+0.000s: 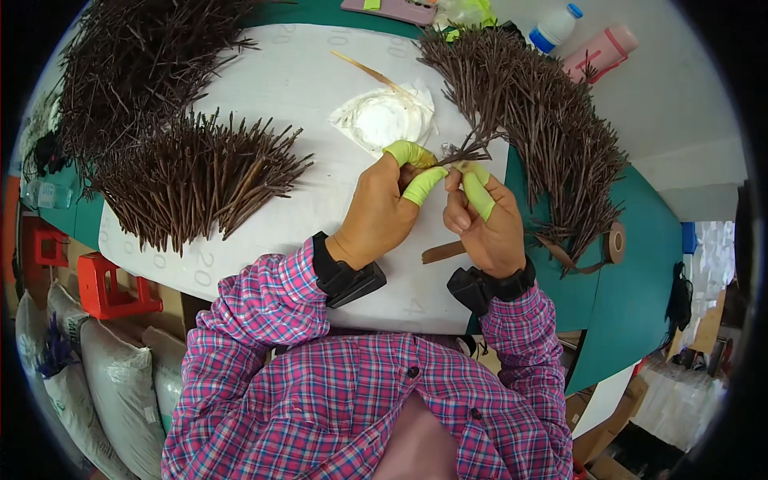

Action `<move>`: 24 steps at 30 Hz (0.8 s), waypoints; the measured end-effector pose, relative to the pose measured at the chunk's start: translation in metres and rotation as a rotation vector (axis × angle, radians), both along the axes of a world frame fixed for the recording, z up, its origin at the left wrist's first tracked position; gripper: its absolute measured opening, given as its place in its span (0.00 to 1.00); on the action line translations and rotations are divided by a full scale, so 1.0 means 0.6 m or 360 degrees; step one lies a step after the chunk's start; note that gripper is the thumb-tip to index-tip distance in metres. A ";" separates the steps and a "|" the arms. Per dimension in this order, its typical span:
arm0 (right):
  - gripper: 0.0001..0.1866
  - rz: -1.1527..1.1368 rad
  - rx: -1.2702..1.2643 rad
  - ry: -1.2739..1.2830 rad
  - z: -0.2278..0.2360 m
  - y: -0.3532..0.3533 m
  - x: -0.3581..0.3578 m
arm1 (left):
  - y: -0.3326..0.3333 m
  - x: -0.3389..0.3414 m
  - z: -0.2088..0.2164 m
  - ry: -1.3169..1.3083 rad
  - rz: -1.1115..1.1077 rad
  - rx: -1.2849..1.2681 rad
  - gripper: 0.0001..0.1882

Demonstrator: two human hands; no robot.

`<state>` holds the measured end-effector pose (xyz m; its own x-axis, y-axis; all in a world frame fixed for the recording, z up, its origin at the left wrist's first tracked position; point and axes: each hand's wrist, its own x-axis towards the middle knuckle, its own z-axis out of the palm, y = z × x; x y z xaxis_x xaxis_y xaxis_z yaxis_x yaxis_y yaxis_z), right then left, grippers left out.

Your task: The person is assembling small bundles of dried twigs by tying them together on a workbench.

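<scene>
Both hands work over the counter [320, 88]: the left hand [380, 212] and right hand [484, 228] each pinch a small bunch of brown sprigs [468, 150], their grip pressed together. Binding looks underway; next likely needs brown tape [614, 242].

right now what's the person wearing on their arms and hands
Both arms are in long sleeves of pink, blue and white plaid. Each wrist carries a black band with a boxy black device. The left hand and right hand have yellow-green covers on some fingers; the rest is bare.
</scene>
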<state>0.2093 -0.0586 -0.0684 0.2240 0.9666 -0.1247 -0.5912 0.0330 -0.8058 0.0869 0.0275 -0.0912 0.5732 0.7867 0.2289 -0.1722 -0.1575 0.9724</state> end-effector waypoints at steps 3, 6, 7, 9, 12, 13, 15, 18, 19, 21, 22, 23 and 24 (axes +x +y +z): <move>0.11 -0.0002 -0.0029 -0.0034 -0.002 0.000 -0.003 | 0.001 0.000 -0.002 0.0053 0.0067 0.0055 0.08; 0.12 -0.0001 -0.0053 -0.0101 -0.004 0.000 -0.003 | 0.004 -0.001 -0.003 0.0097 0.0130 0.0013 0.07; 0.12 0.0000 -0.0065 -0.0147 -0.005 -0.001 -0.004 | 0.005 -0.002 -0.003 0.0096 0.0134 0.0012 0.07; 0.12 0.0006 -0.0077 -0.0194 -0.004 -0.001 -0.005 | 0.008 -0.003 -0.004 0.0121 0.0155 0.0070 0.07; 0.14 0.0037 -0.0027 -0.0105 0.000 -0.002 -0.002 | 0.016 -0.005 -0.003 0.0137 0.0186 0.0041 0.08; 0.14 0.0040 -0.0029 -0.0108 0.000 -0.001 -0.001 | 0.019 -0.005 -0.002 0.0140 0.0198 -0.0016 0.08; 0.15 0.0028 0.0014 0.0080 0.000 0.000 0.001 | 0.020 -0.006 0.001 0.0141 0.0213 -0.0075 0.08; 0.15 0.0044 0.0034 0.0193 0.001 0.000 0.004 | 0.015 -0.009 0.008 -0.0069 0.0063 -0.0187 0.08; 0.15 0.0062 0.0036 0.0212 0.001 0.000 0.005 | 0.015 -0.010 0.012 -0.0070 0.0067 -0.0189 0.08; 0.15 0.0081 0.0034 0.0230 0.000 0.000 0.006 | 0.016 -0.012 0.020 -0.0033 -0.0125 -0.0524 0.07; 0.16 0.0048 0.0038 0.0080 -0.004 -0.001 0.005 | 0.017 -0.013 0.022 -0.0015 -0.0221 -0.0690 0.07; 0.17 0.0015 0.0043 -0.0070 -0.007 -0.001 0.005 | 0.017 -0.014 0.022 -0.0016 -0.0218 -0.0691 0.07; 0.17 -0.0018 0.0047 -0.0220 -0.009 -0.002 0.005 | 0.019 -0.016 0.023 -0.0056 -0.0291 -0.0871 0.07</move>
<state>0.2125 -0.0595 -0.0738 0.2480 0.9667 -0.0635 -0.4740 0.0639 -0.8782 0.0775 0.0387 -0.0776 0.7106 0.6847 -0.1620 -0.1828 0.4020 0.8972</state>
